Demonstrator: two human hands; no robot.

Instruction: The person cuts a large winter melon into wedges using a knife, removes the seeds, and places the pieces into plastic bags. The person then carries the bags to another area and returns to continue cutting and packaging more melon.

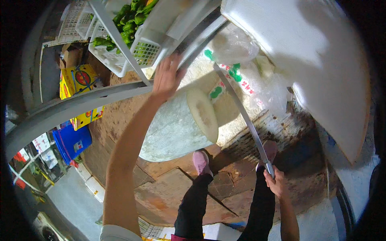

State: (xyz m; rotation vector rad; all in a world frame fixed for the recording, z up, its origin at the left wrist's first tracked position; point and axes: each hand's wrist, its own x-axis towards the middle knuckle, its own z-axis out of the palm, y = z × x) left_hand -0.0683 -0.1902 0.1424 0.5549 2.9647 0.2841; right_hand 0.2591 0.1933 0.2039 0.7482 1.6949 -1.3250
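My right hand (276, 180) grips the handle of a long knife (245, 116). Its narrow blade slants up and to the left, with the tip over plastic bags. A large wax gourd (175, 129) with pale green skin lies on its side. Its cut face, showing pale flesh and a seedy core, is turned toward the knife. Blade and gourd look apart. My left hand (167, 75), slightly blurred, is stretched out flat beyond the gourd, beside a metal frame rail (199, 40). It holds nothing visible; whether it touches the rail is unclear.
Clear plastic bags (238, 69) with green and red print lie behind the gourd. White baskets (120, 60) hold green peppers (128, 25). A white panel (325, 60) stands at right. Yellow cartons (77, 82) and a blue bin (74, 140) are at left. My feet are on brown floor tiles (169, 192).
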